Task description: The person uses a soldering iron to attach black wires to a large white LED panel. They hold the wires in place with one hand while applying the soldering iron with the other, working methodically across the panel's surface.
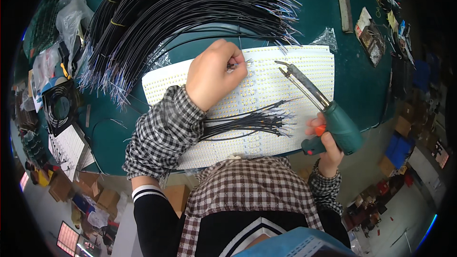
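Observation:
My right hand (pixel 327 145) is wrapped round the handle of a green soldering gun (pixel 343 126) with an orange-red trigger. Its metal tip points up and left, over the white LED boards (pixel 295 83), and stands apart from my left hand. My left hand (pixel 216 72) is closed above the boards, its fingers curled in a pinch on a thin black cable whose fine wire ends (pixel 232 66) show by the fingertips. Most of that cable is hidden by the hand. Below it, a small bunch of black cables (pixel 252 124) with bared ends lies across the boards.
A large bundle of black cables (pixel 181 12), tied with yellow bands, fills the far left of the green table (pixel 316 0). Clear plastic bags (pixel 74 21), a black fan (pixel 61 107) and more white boards (pixel 71 147) sit at the left. A metal bar (pixel 342 0) lies far right.

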The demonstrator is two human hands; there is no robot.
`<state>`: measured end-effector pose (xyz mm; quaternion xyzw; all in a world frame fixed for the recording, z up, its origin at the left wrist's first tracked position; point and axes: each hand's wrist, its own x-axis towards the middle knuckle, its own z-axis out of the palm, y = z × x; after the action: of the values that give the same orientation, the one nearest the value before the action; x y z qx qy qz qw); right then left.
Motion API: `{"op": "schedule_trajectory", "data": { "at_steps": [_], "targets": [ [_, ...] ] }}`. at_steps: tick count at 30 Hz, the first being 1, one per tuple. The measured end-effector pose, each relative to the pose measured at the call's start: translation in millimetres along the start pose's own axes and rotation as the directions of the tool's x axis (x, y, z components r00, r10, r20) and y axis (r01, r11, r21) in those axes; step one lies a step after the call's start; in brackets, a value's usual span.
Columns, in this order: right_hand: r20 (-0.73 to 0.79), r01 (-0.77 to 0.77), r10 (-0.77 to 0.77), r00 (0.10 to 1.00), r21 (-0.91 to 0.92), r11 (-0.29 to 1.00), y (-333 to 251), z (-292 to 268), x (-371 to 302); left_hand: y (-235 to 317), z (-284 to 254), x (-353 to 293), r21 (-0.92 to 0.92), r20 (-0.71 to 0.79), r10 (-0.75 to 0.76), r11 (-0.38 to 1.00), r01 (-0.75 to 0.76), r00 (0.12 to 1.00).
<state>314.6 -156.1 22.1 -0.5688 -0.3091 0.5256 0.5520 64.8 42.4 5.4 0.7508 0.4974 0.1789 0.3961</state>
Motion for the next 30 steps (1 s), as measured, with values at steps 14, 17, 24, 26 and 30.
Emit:
{"op": "schedule_trajectory", "data": {
  "at_steps": [14, 17, 24, 26, 30],
  "targets": [
    [0.037, -0.141, 0.147, 0.988, -0.137, 0.98, -5, 15, -5, 1, -3, -15, 0.06, -0.045, 0.085, 0.995, -0.083, 0.995],
    [0.072, -0.125, 0.14, 0.988, -0.185, 0.975, -1, 14, -6, 3, -3, -15, 0.052, -0.057, 0.071, 0.996, -0.069, 0.996],
    [0.032, -0.132, 0.143, 0.989, -0.216, 0.967, -2, 19, -4, 2, -3, -15, 0.069, -0.044, 0.09, 0.994, -0.087, 0.995],
    [0.051, -0.119, 0.137, 0.989, -0.257, 0.959, -2, 18, -4, 3, -3, -16, 0.061, -0.045, 0.082, 0.995, -0.079, 0.996],
    [0.081, -0.07, 0.099, 0.992, -0.302, 0.951, 1, 14, -6, 6, -4, -18, 0.06, -0.046, 0.083, 0.995, -0.08, 0.995]
  ]
}}
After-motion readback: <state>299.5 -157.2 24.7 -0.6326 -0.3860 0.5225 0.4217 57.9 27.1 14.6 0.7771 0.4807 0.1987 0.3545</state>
